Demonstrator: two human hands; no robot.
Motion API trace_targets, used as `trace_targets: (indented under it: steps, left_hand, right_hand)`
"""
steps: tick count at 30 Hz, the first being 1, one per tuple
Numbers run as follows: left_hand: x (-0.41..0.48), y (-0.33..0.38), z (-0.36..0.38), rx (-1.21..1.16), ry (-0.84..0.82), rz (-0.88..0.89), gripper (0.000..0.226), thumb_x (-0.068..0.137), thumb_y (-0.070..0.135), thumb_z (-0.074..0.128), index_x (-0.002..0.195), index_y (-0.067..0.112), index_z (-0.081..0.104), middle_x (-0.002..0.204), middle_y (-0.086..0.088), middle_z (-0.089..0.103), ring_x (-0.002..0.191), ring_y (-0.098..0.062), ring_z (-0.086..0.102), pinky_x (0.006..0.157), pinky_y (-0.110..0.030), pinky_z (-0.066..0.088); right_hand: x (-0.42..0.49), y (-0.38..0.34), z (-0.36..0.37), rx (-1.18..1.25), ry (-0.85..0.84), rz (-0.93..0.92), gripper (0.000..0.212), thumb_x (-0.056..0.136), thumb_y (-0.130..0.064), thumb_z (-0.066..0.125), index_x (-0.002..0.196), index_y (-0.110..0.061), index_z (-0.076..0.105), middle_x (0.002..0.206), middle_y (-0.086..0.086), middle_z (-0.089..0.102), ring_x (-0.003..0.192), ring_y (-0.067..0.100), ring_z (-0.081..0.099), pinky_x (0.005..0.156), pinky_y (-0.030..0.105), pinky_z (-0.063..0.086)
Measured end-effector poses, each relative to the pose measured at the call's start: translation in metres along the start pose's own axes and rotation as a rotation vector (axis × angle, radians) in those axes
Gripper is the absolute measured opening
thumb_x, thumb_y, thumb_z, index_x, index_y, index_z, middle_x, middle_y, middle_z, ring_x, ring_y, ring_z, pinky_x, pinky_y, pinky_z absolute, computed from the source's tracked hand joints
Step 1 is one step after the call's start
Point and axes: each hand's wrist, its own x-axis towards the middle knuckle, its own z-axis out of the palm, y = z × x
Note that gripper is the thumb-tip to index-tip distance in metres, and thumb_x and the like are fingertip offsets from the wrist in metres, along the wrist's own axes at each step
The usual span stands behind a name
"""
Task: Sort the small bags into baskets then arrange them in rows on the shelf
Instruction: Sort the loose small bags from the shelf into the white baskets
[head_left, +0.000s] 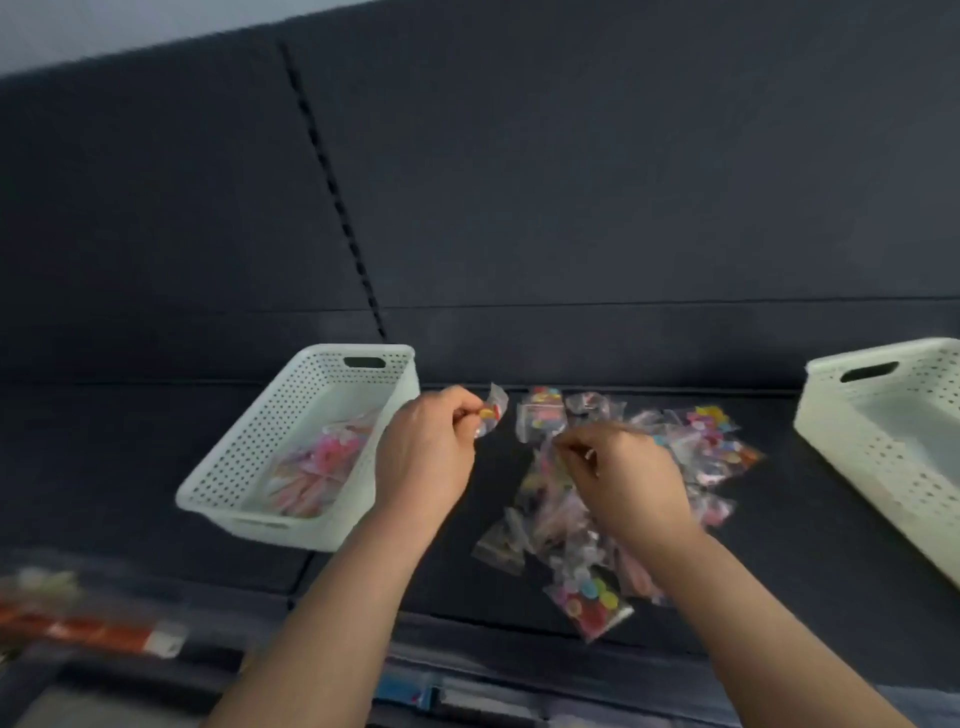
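Observation:
A loose pile of small clear bags (618, 499) with colourful contents lies on the dark shelf between two white perforated baskets. My left hand (431, 452) pinches one small bag (491, 413) holding red and yellow pieces, raised just right of the left basket (291, 415). That basket holds several pink bags. My right hand (618, 478) hovers over the pile with curled fingers pinching the edge of a clear bag; the image is blurred there. The right basket (883, 441) shows nothing inside in its visible part.
The dark shelf surface (130, 441) runs left to right, with a dark back panel (571, 182) behind it. Blurred orange and white packages (88, 623) lie on a lower level at the bottom left. More items (415, 696) sit below the shelf's front edge.

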Motion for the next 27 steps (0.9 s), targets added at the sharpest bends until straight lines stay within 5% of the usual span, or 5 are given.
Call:
trace_targets:
  steps: [5, 8, 16, 21, 27]
  left_hand:
    - [0.003, -0.079, -0.058, 0.036, 0.146, -0.195, 0.013, 0.093, 0.022, 0.06, 0.096, 0.027, 0.071, 0.094, 0.008, 0.069, 0.086, -0.016, 0.062, 0.075, -0.039, 0.052]
    - [0.003, -0.113, -0.077, 0.084, 0.096, -0.273, 0.023, 0.095, 0.014, 0.056, 0.108, 0.026, 0.071, 0.104, 0.004, 0.07, 0.094, -0.019, 0.063, 0.08, -0.038, 0.052]
    - [0.007, -0.144, -0.083, 0.04, 0.024, -0.253, 0.027, 0.096, 0.013, 0.055, 0.114, 0.029, 0.068, 0.111, 0.01, 0.068, 0.101, -0.015, 0.063, 0.083, -0.036, 0.054]
    - [0.017, -0.125, -0.075, -0.024, 0.028, -0.104, 0.022, 0.096, 0.017, 0.057, 0.113, 0.027, 0.067, 0.108, 0.012, 0.067, 0.098, -0.009, 0.061, 0.085, -0.028, 0.051]
    - [0.016, -0.071, -0.033, -0.123, -0.165, 0.048, 0.02, 0.093, 0.017, 0.06, 0.109, 0.026, 0.069, 0.099, 0.011, 0.07, 0.095, -0.01, 0.063, 0.085, -0.031, 0.052]
  right_hand:
    - [0.024, -0.071, 0.038, 0.044, -0.094, -0.107, 0.024, 0.087, -0.019, 0.054, 0.095, -0.034, 0.07, 0.097, -0.01, 0.065, 0.088, 0.017, 0.062, 0.067, 0.03, 0.047]
    - [0.035, -0.103, 0.054, 0.077, -0.1, -0.131, 0.025, 0.086, -0.017, 0.051, 0.081, -0.035, 0.069, 0.086, -0.014, 0.059, 0.08, 0.01, 0.059, 0.061, 0.026, 0.038]
    - [0.076, -0.168, 0.089, 0.102, -0.066, -0.204, 0.025, 0.092, -0.018, 0.051, 0.102, -0.031, 0.07, 0.103, -0.009, 0.065, 0.089, 0.015, 0.06, 0.069, 0.032, 0.05]
    - [0.07, -0.141, 0.083, -0.025, -0.058, -0.132, 0.026, 0.095, -0.019, 0.052, 0.111, -0.03, 0.069, 0.111, -0.008, 0.066, 0.098, 0.017, 0.062, 0.069, 0.028, 0.047]
    - [0.034, -0.065, 0.04, -0.15, -0.003, 0.106, 0.023, 0.09, -0.017, 0.058, 0.105, -0.027, 0.071, 0.106, -0.001, 0.069, 0.097, 0.026, 0.064, 0.071, 0.031, 0.046]
